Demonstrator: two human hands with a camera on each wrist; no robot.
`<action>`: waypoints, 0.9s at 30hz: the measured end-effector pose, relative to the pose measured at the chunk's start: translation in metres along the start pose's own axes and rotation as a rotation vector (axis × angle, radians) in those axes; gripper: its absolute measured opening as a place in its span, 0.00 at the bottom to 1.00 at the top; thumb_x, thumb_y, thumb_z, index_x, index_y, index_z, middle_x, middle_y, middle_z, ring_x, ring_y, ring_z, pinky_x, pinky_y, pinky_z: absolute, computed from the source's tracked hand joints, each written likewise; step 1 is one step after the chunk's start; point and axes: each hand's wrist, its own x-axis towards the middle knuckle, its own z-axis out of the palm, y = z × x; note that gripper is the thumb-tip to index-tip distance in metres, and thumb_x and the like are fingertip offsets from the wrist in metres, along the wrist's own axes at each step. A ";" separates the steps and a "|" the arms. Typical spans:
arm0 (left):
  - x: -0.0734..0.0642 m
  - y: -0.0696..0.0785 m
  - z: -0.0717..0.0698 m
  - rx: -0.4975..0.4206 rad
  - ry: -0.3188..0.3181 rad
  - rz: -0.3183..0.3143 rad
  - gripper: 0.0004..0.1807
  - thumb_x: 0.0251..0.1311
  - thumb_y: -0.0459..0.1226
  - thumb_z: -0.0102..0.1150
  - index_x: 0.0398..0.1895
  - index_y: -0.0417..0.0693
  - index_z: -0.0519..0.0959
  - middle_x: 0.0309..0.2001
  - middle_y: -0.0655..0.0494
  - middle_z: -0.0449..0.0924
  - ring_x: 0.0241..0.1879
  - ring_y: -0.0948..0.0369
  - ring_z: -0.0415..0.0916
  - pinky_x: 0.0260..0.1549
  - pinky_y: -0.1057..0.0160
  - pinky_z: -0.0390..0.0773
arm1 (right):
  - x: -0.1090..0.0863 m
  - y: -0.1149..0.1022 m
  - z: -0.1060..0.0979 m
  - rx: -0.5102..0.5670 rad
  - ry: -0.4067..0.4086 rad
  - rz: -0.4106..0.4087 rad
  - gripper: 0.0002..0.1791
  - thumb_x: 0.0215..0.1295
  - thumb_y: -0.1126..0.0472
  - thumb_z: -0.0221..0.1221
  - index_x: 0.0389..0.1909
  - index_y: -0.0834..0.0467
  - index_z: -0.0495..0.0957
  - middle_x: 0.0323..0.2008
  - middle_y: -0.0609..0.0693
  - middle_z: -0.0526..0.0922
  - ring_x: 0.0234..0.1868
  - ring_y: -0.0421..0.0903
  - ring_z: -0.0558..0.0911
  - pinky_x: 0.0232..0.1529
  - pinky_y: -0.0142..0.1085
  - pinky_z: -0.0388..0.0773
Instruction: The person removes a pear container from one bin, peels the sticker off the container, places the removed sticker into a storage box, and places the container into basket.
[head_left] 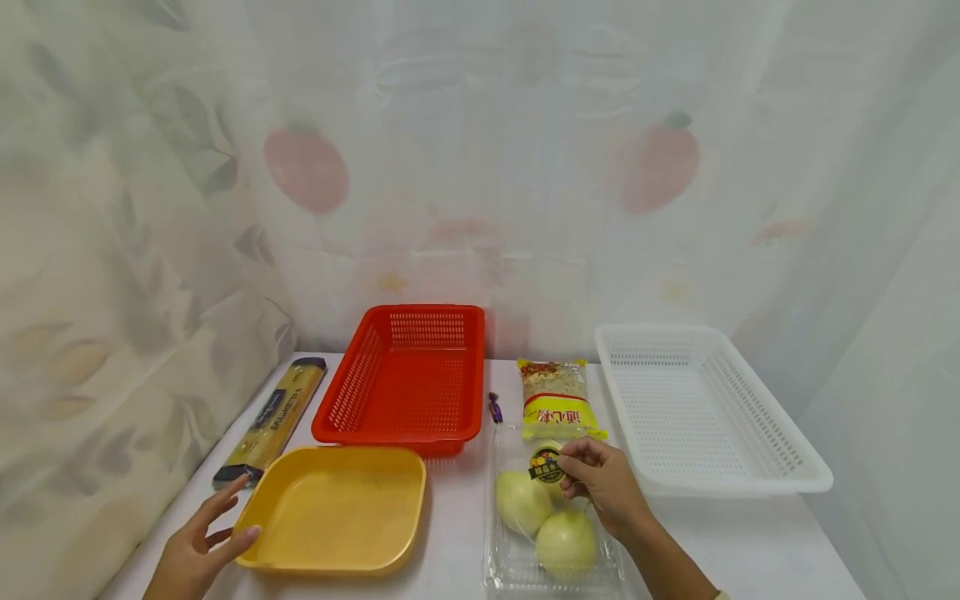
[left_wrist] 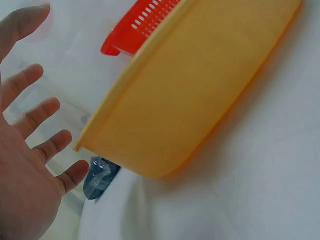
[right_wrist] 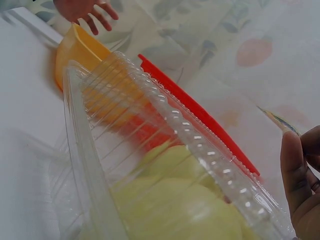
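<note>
My right hand [head_left: 603, 483] pinches the edge of a round black sticker [head_left: 546, 465] with fruit pictures, between thumb and fingertips. In the right wrist view the sticker [right_wrist: 280, 120] is seen edge-on, raised above the box. Below it lies a clear plastic box [head_left: 491, 533] holding pale green round fruits [head_left: 566, 542]; its lid looks closed. At the left my left hand [head_left: 198, 542] hovers by the end of a yellow basin [head_left: 337, 508]. Its fingers [left_wrist: 37, 112] are spread and grip nothing; the left wrist view shows them apart from the basin.
A red basket [head_left: 420, 392] stands behind the basin, with a spaghetti pack [head_left: 277, 417] to its left. A small purple-wrapped candy [head_left: 495, 408] and a yellow-and-clear pasta bag [head_left: 557, 396] lie behind the box. The white basket [head_left: 712, 417] is at right.
</note>
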 end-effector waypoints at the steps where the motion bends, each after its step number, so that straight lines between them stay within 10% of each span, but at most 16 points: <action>1: 0.001 -0.002 0.001 0.018 -0.016 -0.014 0.38 0.62 0.43 0.64 0.73 0.48 0.60 0.63 0.72 0.60 0.56 0.59 0.60 0.37 0.77 0.72 | 0.000 0.000 0.000 0.001 -0.001 0.000 0.08 0.60 0.71 0.63 0.37 0.70 0.75 0.28 0.57 0.77 0.22 0.46 0.79 0.23 0.34 0.80; 6: 0.005 -0.009 0.006 0.069 -0.102 -0.031 0.41 0.63 0.45 0.63 0.75 0.47 0.55 0.73 0.46 0.51 0.61 0.44 0.57 0.45 0.53 0.77 | 0.000 0.001 0.000 0.008 -0.002 0.001 0.11 0.60 0.70 0.64 0.38 0.72 0.74 0.28 0.57 0.77 0.22 0.46 0.79 0.23 0.34 0.80; 10: 0.005 -0.010 0.011 0.051 -0.170 -0.036 0.44 0.62 0.44 0.63 0.76 0.45 0.51 0.74 0.35 0.40 0.65 0.32 0.49 0.51 0.29 0.62 | 0.000 0.002 -0.001 0.014 0.002 0.002 0.09 0.60 0.71 0.63 0.37 0.71 0.74 0.28 0.57 0.77 0.22 0.46 0.79 0.23 0.34 0.80; 20: 0.007 -0.024 0.024 0.021 -0.172 0.062 0.48 0.55 0.40 0.68 0.75 0.46 0.52 0.75 0.37 0.34 0.67 0.30 0.37 0.55 0.25 0.43 | 0.001 0.003 -0.005 0.010 -0.001 -0.016 0.07 0.61 0.71 0.62 0.37 0.69 0.75 0.28 0.56 0.77 0.23 0.46 0.79 0.23 0.34 0.80; 27: 0.010 -0.025 0.021 0.230 -0.249 -0.027 0.55 0.56 0.52 0.66 0.77 0.44 0.44 0.74 0.35 0.29 0.66 0.27 0.38 0.51 0.23 0.47 | 0.001 0.005 -0.005 -0.002 -0.015 -0.006 0.07 0.61 0.70 0.63 0.37 0.69 0.76 0.28 0.56 0.78 0.23 0.46 0.80 0.24 0.34 0.81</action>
